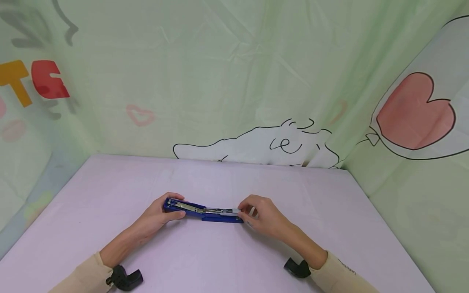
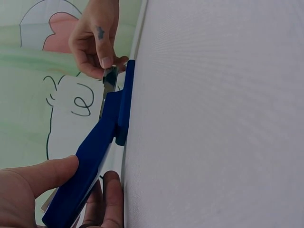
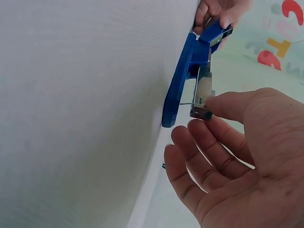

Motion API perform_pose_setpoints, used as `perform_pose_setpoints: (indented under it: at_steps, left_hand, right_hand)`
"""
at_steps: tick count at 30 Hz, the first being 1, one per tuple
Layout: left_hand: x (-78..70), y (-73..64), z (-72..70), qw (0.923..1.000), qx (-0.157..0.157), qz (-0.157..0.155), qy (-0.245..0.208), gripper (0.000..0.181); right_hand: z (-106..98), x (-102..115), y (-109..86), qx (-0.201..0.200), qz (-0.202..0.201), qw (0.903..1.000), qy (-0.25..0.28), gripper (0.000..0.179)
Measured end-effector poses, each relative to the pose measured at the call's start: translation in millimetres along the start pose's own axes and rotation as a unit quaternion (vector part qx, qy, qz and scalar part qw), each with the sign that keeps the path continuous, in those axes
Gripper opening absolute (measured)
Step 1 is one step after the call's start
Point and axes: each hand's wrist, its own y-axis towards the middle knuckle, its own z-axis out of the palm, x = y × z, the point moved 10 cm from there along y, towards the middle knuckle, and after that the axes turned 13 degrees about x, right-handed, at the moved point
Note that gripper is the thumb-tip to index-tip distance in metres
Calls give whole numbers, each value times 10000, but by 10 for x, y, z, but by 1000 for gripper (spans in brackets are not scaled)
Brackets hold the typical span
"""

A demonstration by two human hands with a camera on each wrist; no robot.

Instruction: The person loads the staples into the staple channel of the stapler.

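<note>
A blue stapler (image 1: 221, 218) lies opened out in the middle of the table, its top cover swung back to the left and its metal staple channel (image 3: 203, 88) exposed. My left hand (image 1: 161, 213) grips the swung-back cover, thumb on the near side and fingers behind. At the other end, my right hand (image 1: 261, 213) pinches the front tip of the metal channel between thumb and index finger. In the right wrist view, a gap shows between the channel and the blue base (image 3: 178, 85), and the other right fingers hang loosely below the tip.
A pale lilac cloth covers the table (image 1: 205, 260). Behind it and at both sides hang printed curtains (image 1: 212, 81). Black wrist cameras (image 1: 126, 278) are strapped at both sleeves.
</note>
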Motion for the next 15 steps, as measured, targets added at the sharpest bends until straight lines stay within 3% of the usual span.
perform_pose_setpoints:
  at_steps: [15]
  left_hand:
    - [17,4,-10,10000,-27,-9,-7,60]
  right_hand:
    - [-7,2,-10,-25,61,10000,-74,8]
